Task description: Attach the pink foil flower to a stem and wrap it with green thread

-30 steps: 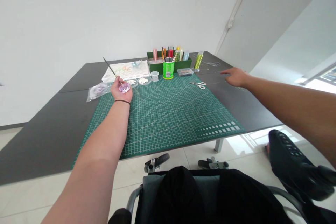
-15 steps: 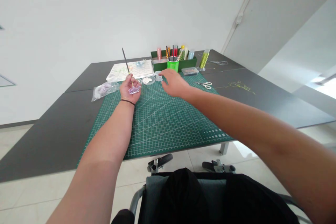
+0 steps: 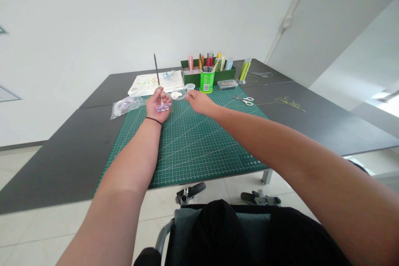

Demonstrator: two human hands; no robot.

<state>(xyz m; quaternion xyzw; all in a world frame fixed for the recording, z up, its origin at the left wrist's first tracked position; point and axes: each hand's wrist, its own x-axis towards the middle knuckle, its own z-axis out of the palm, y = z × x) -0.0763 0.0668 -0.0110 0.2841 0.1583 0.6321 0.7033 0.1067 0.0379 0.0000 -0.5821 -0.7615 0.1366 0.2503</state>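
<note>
My left hand (image 3: 158, 106) is over the left side of the green cutting mat. Its fingers are closed around a thin brush-like stick (image 3: 157, 70), dark at its upper end and yellowish lower down, standing nearly upright. At the stick's lower end, a shiny purple flower-like piece (image 3: 162, 108) rests against the palm. My right hand (image 3: 199, 102) is closed, thumb and fingertips pinched together. Anything between them is too small to make out. Just beyond those fingertips is a small white-lidded tub (image 3: 190, 87). A clear round dish (image 3: 178, 95) with white pieces lies between the hands.
A green cup (image 3: 206, 81) of sticks stands before a green box (image 3: 226, 75) of thread spools. Scissors (image 3: 246, 100), a clear flat case (image 3: 227, 84) and a yellow-green spool (image 3: 244, 71) lie to the right. Papers (image 3: 143, 85) and a plastic bag (image 3: 124, 107) are left.
My right hand has drawn back toward me and slightly left from over the tub, its fingers closing into a pinch. The left hand's stick now stands more upright.
</note>
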